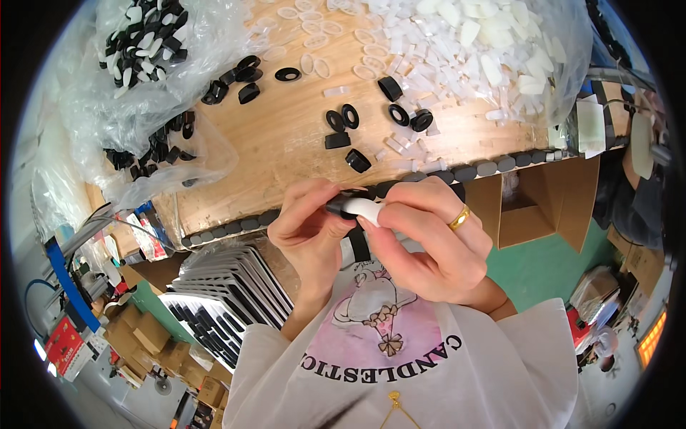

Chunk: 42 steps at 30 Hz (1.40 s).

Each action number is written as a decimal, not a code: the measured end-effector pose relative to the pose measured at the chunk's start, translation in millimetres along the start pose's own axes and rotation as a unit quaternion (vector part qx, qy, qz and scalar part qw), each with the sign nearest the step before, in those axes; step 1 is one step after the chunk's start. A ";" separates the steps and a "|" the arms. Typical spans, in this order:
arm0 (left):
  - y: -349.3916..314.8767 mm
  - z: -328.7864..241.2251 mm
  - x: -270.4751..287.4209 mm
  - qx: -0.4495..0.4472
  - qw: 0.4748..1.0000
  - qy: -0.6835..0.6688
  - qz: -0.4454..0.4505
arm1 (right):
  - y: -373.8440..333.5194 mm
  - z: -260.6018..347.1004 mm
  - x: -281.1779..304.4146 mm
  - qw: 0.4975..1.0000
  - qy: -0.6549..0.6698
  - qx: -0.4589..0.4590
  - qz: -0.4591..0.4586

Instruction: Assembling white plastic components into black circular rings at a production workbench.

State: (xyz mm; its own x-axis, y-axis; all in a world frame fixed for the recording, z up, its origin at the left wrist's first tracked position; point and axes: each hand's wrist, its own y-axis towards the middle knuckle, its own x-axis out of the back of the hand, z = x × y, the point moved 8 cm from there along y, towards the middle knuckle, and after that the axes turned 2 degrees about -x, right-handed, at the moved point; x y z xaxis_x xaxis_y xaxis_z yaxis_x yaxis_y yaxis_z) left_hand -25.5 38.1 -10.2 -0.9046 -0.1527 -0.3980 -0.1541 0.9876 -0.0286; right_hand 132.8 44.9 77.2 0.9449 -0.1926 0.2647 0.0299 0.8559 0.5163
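Observation:
Both hands meet in front of my chest, just off the table's near edge. My left hand [306,218] is closed, its thumb and fingers pinching a small black plastic piece [340,206]. My right hand [437,236], with a gold ring on one finger, grips a smooth white plastic piece [366,210] between thumb and fingers. The white piece touches the black one; my fingers hide how far they fit together. Beyond my hands, several loose black oval rings [358,161] lie on the wooden table [264,154], some flat and some on edge.
A heap of translucent white pieces [493,32] fills the back right, with clear rings [314,28] beside it. Plastic bags on the left hold black-and-white pieces [146,43] and black parts [161,146]. Stacked trays [229,293] stand lower left; an open cardboard box [536,211] sits at right.

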 end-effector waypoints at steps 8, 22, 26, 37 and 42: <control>-1.5 -0.6 5.1 -0.025 0.994 0.107 0.000 | 4.9 -6.1 2.3 0.997 0.031 -0.059 0.028; 2.4 -2.9 0.0 0.005 0.997 0.075 -0.002 | -5.5 -31.7 8.4 0.982 0.087 -0.165 0.035; -0.7 0.3 6.4 0.012 0.996 0.090 0.002 | -5.0 -21.2 9.7 0.994 0.051 -0.092 0.017; 1.1 -1.9 -4.0 -0.001 0.999 -0.026 0.033 | -0.6 -2.1 6.8 1.000 -0.010 0.021 -0.012; -0.6 -0.1 2.3 -0.003 1.000 0.022 0.019 | -1.6 0.3 7.5 0.999 -0.043 0.015 0.005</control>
State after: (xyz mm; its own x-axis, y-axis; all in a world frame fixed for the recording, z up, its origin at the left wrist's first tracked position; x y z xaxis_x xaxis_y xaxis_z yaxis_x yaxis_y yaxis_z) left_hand -27.6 37.2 -11.0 -0.9265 -0.1159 -0.3580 -0.1211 0.9926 -0.0080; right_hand 139.7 42.0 78.6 0.9135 -0.2252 0.3388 0.0093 0.8440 0.5362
